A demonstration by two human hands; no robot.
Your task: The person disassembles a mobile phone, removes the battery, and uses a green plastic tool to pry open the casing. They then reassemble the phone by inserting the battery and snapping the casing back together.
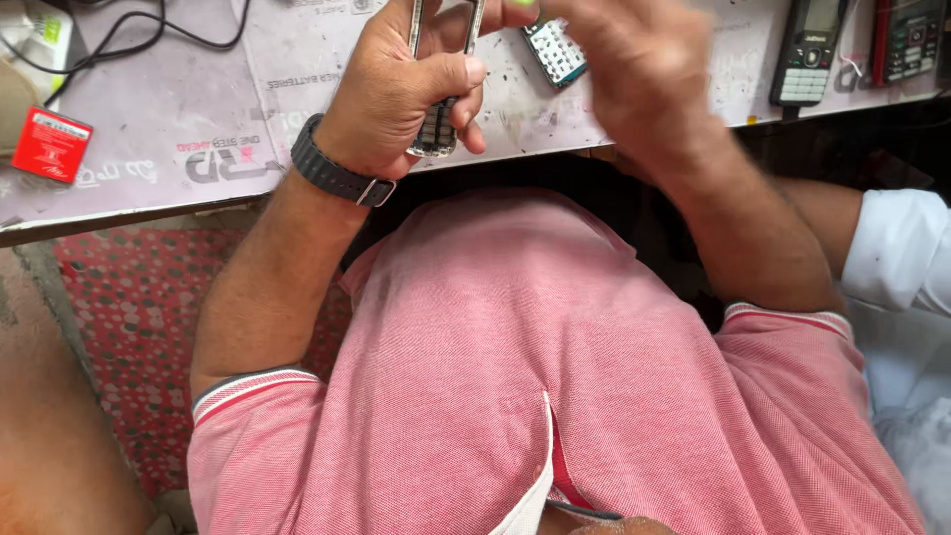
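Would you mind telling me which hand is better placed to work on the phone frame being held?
Probably the right hand: it is blurred and hovers free just above the phone frame, while the left hand is wrapped around it.

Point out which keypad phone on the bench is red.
The red phone at the far right edge; the phone beside it is black.

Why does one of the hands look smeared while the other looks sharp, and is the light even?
Head view: the right hand is motion-blurred, its fingers smeared; the left hand, gripping a keypad phone frame, is sharp, as is the wristwatch. Head view: light is soft and even on the worktop, with deep shadow beneath its edge.
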